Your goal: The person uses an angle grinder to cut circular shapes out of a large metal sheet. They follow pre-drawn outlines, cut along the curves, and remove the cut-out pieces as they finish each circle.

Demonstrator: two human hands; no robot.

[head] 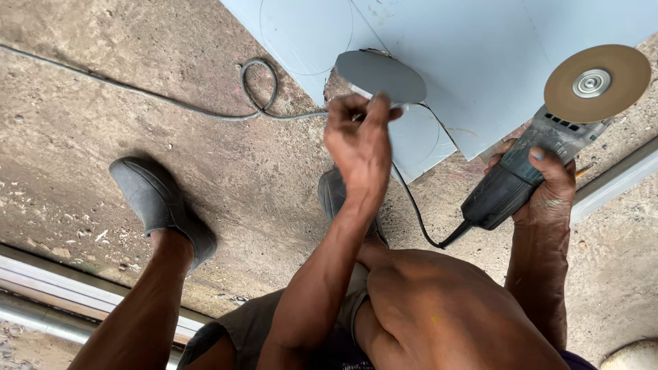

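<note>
One disc (381, 75) cut free, pinched in left hand (358, 147); right hand (541, 185) grips grinder (548, 137); sheet (493, 62) bears further scribed circles uncut.

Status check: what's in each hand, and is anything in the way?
Left hand pinches cut grey disc. Right hand grips angle grinder. Power cord trails across floor beside sheet.

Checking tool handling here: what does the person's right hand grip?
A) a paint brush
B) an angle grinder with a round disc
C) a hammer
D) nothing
B: the right hand is wrapped around the dark body of an angle grinder, while the left hand pinches a round grey metal disc.
</note>
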